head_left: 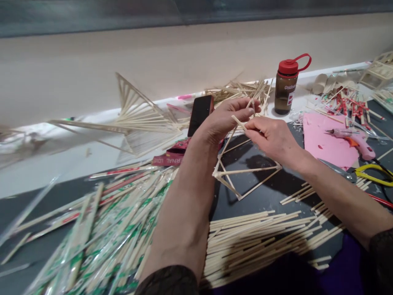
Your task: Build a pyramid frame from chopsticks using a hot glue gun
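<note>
A small open frame of joined chopsticks (250, 169) rises from the dark mat in front of me. My left hand (230, 114) reaches over it from the left, with thumb and fingers closed around the frame's top joint. Just beside it, my right hand (272, 133) pinches a chopstick (238, 123) whose end pokes out to the left past the fingertips. That stick runs close to the frame's upper part; whether it is glued there I cannot tell. Loose bare chopsticks (254, 229) lie in rows nearer to me, below the frame.
Wrapped chopsticks (123, 221) pile up at left, behind them a fan-shaped stick model (144, 110). A phone (200, 114) and a red-capped bottle (286, 88) stand farther back. At right are a pink sheet (325, 139), a glue gun (356, 139) and yellow-handled scissors (373, 174).
</note>
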The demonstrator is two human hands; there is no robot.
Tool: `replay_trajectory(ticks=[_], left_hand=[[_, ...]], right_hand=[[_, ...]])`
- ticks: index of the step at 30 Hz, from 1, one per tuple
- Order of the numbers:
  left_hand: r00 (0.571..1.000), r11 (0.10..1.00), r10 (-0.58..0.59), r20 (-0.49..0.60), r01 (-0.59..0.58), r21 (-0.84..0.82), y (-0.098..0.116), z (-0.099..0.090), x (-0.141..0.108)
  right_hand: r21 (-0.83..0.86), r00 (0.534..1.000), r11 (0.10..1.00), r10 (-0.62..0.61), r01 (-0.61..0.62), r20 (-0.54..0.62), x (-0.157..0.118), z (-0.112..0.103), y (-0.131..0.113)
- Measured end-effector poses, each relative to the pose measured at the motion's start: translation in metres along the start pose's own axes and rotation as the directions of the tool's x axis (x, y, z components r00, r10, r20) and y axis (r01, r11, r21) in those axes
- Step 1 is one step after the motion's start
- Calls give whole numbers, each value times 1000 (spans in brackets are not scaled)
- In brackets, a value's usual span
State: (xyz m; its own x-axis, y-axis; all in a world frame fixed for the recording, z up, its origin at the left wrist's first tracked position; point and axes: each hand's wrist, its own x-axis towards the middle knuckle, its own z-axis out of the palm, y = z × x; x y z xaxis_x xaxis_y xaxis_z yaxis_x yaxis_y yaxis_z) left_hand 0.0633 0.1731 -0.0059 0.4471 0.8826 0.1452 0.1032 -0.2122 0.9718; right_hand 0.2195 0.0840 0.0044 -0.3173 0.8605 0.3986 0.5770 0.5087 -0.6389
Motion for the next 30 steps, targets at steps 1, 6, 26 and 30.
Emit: replay_trajectory(ticks=[1,6,26,30], left_hand=[[1000,1000,9,10,-9,17,-2,-1,1],[999,997,10,36,-13,81,-1,-1,-1],[999,990,5,44,-11,143,6,4,-6],[999,990,1,41,-7,139,8,6,-6]], right_hand=[[11,1000,1000,5,-5,-15,0,-2,2],[67,991,993,99,-93,-88,-1,-12,7],[13,971,975,221,-220,-96,12,-14,16],[10,972,977,212,-212,-105,12,-12,19]])
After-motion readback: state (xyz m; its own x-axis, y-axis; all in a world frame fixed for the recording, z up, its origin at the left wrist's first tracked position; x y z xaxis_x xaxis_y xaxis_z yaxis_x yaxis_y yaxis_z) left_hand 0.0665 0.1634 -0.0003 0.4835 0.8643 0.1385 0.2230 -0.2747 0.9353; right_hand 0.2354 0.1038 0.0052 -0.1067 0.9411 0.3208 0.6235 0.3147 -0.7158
